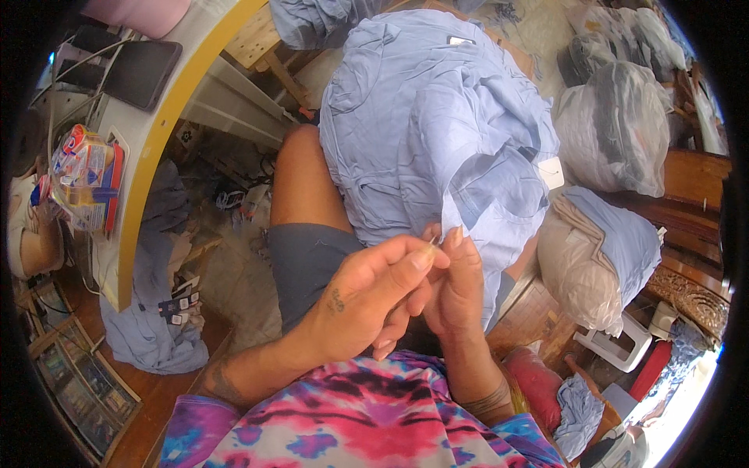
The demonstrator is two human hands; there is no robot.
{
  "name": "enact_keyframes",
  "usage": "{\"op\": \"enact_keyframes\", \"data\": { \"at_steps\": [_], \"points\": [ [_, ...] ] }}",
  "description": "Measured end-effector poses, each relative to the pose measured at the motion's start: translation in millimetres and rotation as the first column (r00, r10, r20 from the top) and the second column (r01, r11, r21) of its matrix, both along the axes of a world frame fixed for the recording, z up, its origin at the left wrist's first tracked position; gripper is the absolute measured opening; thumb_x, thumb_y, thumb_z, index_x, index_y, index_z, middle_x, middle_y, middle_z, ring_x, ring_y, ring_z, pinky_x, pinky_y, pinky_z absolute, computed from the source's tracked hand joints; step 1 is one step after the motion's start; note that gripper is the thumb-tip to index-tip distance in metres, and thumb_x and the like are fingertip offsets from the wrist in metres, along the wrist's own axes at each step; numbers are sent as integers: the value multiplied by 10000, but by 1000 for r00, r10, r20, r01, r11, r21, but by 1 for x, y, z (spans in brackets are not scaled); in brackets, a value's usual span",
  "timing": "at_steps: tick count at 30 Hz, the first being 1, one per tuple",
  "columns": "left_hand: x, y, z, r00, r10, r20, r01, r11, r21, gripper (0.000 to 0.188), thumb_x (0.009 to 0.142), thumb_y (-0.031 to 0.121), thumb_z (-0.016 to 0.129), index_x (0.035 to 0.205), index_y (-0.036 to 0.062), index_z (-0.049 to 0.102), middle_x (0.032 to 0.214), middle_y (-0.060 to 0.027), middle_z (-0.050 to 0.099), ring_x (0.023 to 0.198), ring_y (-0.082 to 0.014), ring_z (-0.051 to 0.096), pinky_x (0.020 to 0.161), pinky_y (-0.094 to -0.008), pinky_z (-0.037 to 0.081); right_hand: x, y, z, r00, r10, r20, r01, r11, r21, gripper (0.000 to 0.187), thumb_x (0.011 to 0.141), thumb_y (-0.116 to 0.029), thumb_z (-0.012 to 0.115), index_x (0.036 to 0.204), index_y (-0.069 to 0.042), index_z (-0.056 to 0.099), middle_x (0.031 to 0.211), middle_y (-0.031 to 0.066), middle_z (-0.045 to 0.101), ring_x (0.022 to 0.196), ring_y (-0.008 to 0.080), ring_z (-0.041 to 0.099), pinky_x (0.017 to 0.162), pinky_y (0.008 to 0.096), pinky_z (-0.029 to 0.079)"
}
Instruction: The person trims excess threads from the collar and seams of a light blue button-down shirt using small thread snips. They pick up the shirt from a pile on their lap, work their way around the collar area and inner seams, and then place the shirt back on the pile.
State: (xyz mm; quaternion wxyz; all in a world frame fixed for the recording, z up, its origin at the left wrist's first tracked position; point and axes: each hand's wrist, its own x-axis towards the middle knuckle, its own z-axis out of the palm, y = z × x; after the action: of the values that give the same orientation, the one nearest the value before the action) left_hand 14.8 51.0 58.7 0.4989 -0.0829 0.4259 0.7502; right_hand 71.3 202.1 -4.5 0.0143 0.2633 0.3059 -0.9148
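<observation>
A light blue garment point(406, 117) lies bunched over my lap and knees, with a white paper tag point(551, 173) at its right side. My right hand point(459, 292) is closed on a folded corner of this garment, thumb and fingers pinching the cloth. Close against it, my left hand point(367, 292) has thumb and forefinger pressed together beside that corner. Something thin and pale shows at those fingertips, too small to name. The other fingers of my left hand curl loosely below.
On the left stands a table point(175, 93) with a yellow edge, holding a dark tablet point(142, 74) and a clear bread bag point(84, 179). Blue cloth point(160, 335) lies on the floor there. Stuffed plastic bags point(612, 129) and a white stool point(620, 343) are on the right.
</observation>
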Motion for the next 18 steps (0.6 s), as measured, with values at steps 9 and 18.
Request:
{"op": "enact_keyframes", "data": {
  "at_steps": [9,18],
  "points": [
    [-6,-4,2,999,-27,-23,25,997,-73,454,1093,421,449,1238,9,572,761,-48,557,397,-55,414,345,-224,390,-1,-4,-4,999,-39,5,38,992,118,231,1027,-226,656,1023,4,669,1040,104,694,919,160,648,833,336,548],
    [-2,-6,-7,995,53,83,-54,999,7,425,1099,385,451,1232,1,574,757,-47,562,378,-39,361,319,-203,310,-1,-11,-10,997,-77,-16,78,974,212,243,1021,-215,667,1008,27,674,961,93,700,869,149,650,799,309,545]
  ]
}}
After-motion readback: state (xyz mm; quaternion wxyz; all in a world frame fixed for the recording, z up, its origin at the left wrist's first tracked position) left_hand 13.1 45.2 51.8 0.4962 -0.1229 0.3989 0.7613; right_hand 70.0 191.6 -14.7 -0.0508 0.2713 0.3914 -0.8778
